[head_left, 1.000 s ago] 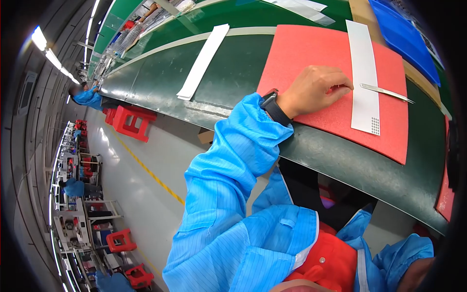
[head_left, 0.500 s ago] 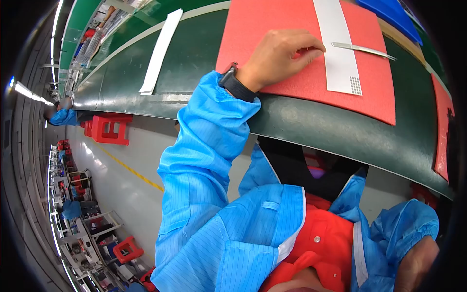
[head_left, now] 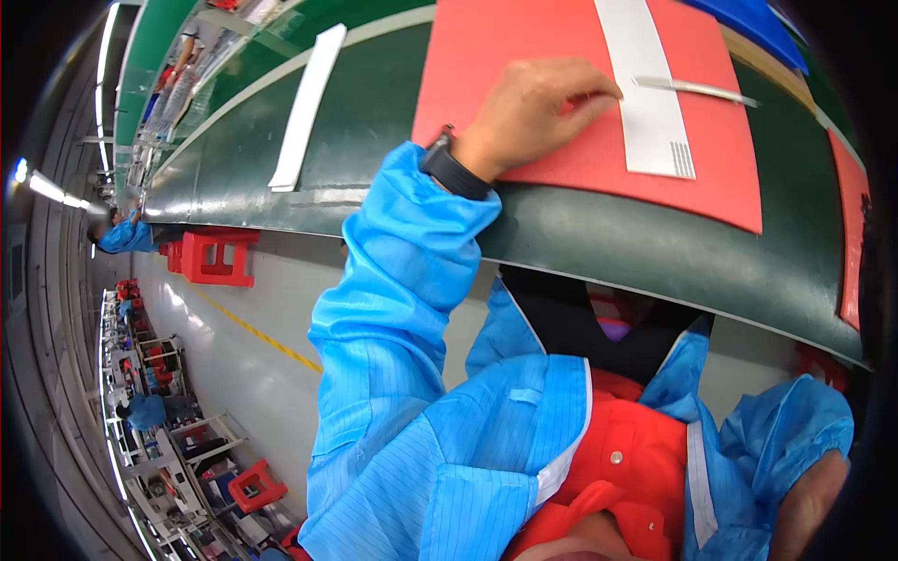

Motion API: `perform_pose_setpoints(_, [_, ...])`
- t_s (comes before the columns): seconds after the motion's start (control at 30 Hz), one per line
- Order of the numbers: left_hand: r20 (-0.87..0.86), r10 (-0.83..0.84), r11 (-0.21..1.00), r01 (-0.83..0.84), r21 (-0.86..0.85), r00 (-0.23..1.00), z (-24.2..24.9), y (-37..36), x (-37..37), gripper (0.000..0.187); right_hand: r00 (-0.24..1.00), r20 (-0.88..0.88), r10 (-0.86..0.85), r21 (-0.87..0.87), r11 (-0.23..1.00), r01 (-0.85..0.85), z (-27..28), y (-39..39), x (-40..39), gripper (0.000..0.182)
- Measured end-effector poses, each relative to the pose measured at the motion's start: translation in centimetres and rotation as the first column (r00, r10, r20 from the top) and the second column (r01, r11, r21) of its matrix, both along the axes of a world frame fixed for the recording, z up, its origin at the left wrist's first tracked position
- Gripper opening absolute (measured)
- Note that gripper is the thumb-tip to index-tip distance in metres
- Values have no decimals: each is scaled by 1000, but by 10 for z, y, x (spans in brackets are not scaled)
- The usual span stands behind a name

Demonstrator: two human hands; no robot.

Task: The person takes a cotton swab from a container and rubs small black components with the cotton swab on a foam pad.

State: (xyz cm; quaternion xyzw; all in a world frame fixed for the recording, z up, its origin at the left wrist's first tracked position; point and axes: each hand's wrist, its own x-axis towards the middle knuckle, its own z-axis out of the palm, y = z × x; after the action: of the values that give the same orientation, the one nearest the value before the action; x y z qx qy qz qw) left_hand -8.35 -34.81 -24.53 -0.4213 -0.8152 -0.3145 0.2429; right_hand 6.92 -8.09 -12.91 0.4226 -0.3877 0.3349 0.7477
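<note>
My left hand [head_left: 547, 107], with a dark watch on its wrist, is over the red foam sheet [head_left: 514, 42]. Its thumb and forefinger are pinched together at the left edge of a white strip [head_left: 645, 122]; anything between the fingertips is too small to make out. Rows of small dark marks show at the strip's near end. Metal tweezers [head_left: 697, 89] lie across the strip and onto the foam. At the lower right, part of my right hand [head_left: 809, 505] hangs beside my body, away from the bench, its fingers out of view.
Another white strip [head_left: 309, 107] lies left on the dark green bench [head_left: 383, 112]. A blue tray [head_left: 753, 28] is at the far right, and a second red sheet [head_left: 849, 224] sits at the right edge. Red stools [head_left: 217, 257] stand on the floor; a person [head_left: 126, 234] sits further along.
The whole view shifts slightly. My left hand keeps its pinch by the strip's edge, and the strip and tweezers stay in place on the foam.
</note>
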Motion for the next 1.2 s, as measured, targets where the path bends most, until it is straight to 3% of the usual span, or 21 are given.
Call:
perform_pose_setpoints(0.1, [-5, -2, 1000, 2, -4, 1000, 2, 1, 0, 9, 952, 221, 214, 51, 972, -230, 4, 3, 12, 11])
perform_pose_setpoints(0.17, [-8, 1, 1000, -1, -6, 1000, 1, 2, -1, 9, 689, 596, 412, 126, 799, -588, 2, 12, 22, 9])
perform_pose_setpoints(0.33, [51, -6, 1000, 5, 24, 999, -2, 0, 0, 7, 521, 578, 628, -73, 675, -734, -21, 30, 20, 8])
perform_pose_setpoints(0.5, [27, -11, 1000, 10, 18, 1000, -4, 2, -1, 8, 637, 581, 506, 43, 762, -646, -14, 27, 24, 10])
perform_pose_setpoints(0.77, [4, -21, 1000, 21, 20, 1000, -2, 1, -2, 9, 935, 285, 210, 157, 952, -261, -5, 12, 12, 16])
perform_pose_setpoints(0.93, [24, 7, 999, -8, 51, 1000, -6, 2, -2, 9, 975, 203, 93, 186, 974, -131, -5, 13, 9, 17])
perform_pose_setpoints(1.2, [-19, 4, 999, -3, 34, 1000, -8, 1, -4, 10, 973, 223, 57, 246, 963, -113, -7, 16, 9, 14])
